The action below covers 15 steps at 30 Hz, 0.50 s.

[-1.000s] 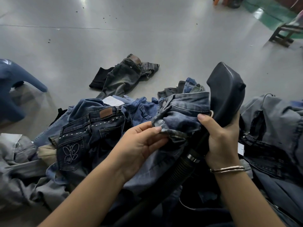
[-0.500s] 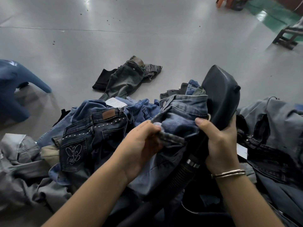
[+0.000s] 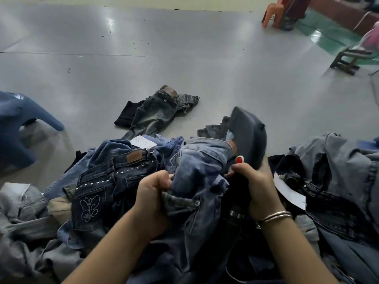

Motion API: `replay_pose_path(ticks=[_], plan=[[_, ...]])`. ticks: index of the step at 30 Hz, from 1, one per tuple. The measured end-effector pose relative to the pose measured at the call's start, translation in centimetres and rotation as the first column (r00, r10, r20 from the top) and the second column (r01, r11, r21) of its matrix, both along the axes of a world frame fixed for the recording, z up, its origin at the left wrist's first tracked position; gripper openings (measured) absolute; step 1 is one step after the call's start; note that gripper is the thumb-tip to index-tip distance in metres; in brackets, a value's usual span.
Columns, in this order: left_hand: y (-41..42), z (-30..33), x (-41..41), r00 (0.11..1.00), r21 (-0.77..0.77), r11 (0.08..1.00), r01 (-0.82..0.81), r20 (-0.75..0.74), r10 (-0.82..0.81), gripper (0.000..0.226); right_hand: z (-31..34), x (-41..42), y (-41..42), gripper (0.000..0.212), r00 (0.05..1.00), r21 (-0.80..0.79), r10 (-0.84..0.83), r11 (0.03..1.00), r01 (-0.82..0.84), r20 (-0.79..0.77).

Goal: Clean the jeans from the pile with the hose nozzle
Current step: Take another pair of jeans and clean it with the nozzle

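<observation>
A pair of faded blue jeans point(image 3: 196, 167) is bunched up in front of me on top of the pile of jeans point(image 3: 98, 181). My left hand point(image 3: 153, 191) grips its waistband, fingers curled into the cloth. My right hand point(image 3: 258, 185), with bangles at the wrist, grips the handle of the dark grey hose nozzle point(image 3: 249, 134), whose wide head points up and away just right of the jeans. A small red button shows by my thumb. The ribbed black hose point(image 3: 231, 224) runs down under the denim.
A dark studded pair with a butterfly pocket point(image 3: 96, 191) lies left of my hands. Grey jeans point(image 3: 336, 160) lie at the right, another pair point(image 3: 155, 113) alone on the grey floor. A blue plastic stool point(image 3: 18, 124) stands at left, a wooden stool point(image 3: 348, 58) far right.
My left hand has gone from flat fingers on the denim to a closed grip on the waistband. My right thumb has come off the cloth onto the nozzle handle, which tilted left.
</observation>
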<state>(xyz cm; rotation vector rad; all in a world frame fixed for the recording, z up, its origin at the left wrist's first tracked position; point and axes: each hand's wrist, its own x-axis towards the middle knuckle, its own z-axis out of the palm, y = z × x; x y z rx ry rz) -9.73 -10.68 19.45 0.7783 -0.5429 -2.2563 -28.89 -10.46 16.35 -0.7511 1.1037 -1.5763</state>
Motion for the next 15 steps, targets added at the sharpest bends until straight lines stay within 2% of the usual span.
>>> replay_pose_path(ticks=[3,6,8,10,11,12,13,14,15], plan=[[-0.1,0.3,-0.1,1.000,-0.039,0.999,-0.007,0.002,0.008,0.024,0.0,0.8,-0.7,0.060,0.993,-0.005,0.118,0.993,-0.118,-0.023],[-1.4,-0.5,0.7,0.983,0.011,0.986,-0.167,0.075,0.165,0.029,0.0,1.6,-0.9,0.057,0.990,-0.028,0.124,0.992,-0.126,-0.060],[-3.1,-1.5,0.7,0.954,-0.039,0.974,-0.223,0.196,0.226,0.040,0.2,1.6,-1.1,0.051,0.998,-0.021,0.046,0.999,-0.046,-0.035],[-4.6,-2.9,0.2,0.856,-0.208,0.960,-0.188,0.445,0.264,0.053,0.4,1.1,-1.4,0.047,0.999,-0.014,-0.033,0.999,0.033,0.002],[-4.9,-3.4,-0.2,0.762,-0.324,0.940,-0.112,0.579,0.290,0.063,0.6,0.9,-1.5,0.045,0.998,-0.014,-0.054,0.998,0.054,0.015],[-4.9,-4.1,-0.4,0.705,-0.425,0.903,0.067,0.660,0.259,0.076,0.8,0.8,-1.6,0.044,0.998,-0.020,-0.058,0.998,0.059,0.024],[-4.4,-4.7,-0.8,0.691,-0.494,0.825,0.275,0.698,0.188,0.081,0.9,0.9,-1.6,0.042,0.998,-0.033,-0.051,0.998,0.052,0.027],[-3.9,-5.3,-1.1,0.686,-0.531,0.738,0.416,0.716,0.129,0.072,1.1,1.1,-1.7,0.041,0.999,-0.050,-0.041,0.998,0.042,0.025],[-3.6,-5.7,-1.3,0.684,-0.547,0.699,0.460,0.720,0.113,0.053,1.3,1.3,-1.7,0.040,0.999,-0.065,-0.032,0.997,0.033,0.020]])
